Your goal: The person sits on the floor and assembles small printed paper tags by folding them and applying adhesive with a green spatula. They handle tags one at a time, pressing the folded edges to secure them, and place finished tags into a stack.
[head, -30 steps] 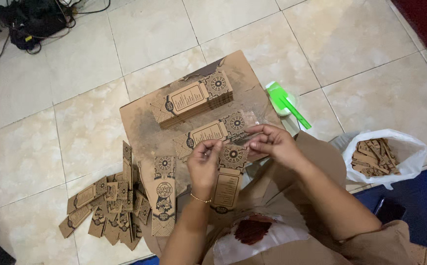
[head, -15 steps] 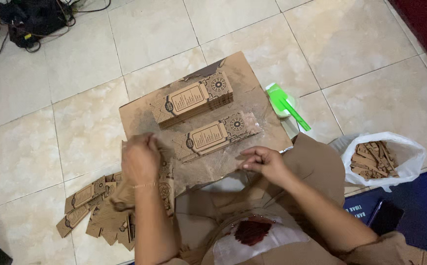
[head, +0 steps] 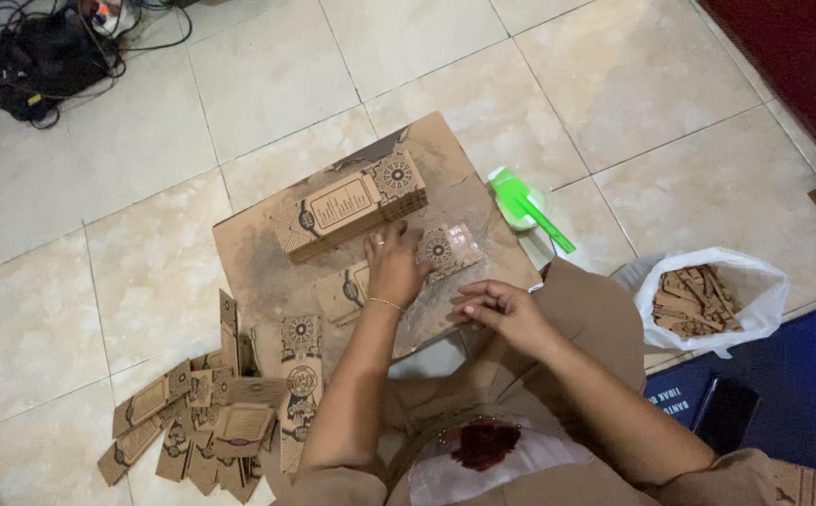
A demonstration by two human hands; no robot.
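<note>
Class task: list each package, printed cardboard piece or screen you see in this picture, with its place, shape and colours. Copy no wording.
Stack of flat printed sleeves: on cardboard sheet, brown, rectangular.
Flat sleeve: under left hand.
Loose sleeves: floor, lower left.
White plastic bag: right, holds brown pieces.
Dark phone: on blue mat.

Flat printed brown carton blank (head: 426, 258) lies on cardboard sheet (head: 258, 253), partly under left hand (head: 394, 267).

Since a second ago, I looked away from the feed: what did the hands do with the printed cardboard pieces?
The left hand let go of the piece both hands held, went to the loose pile by the knee, then came to rest on the flat sleeve on the cardboard sheet. The right hand dropped to the sheet's near edge, empty. The stack, green tool and white bag stayed put.
</note>
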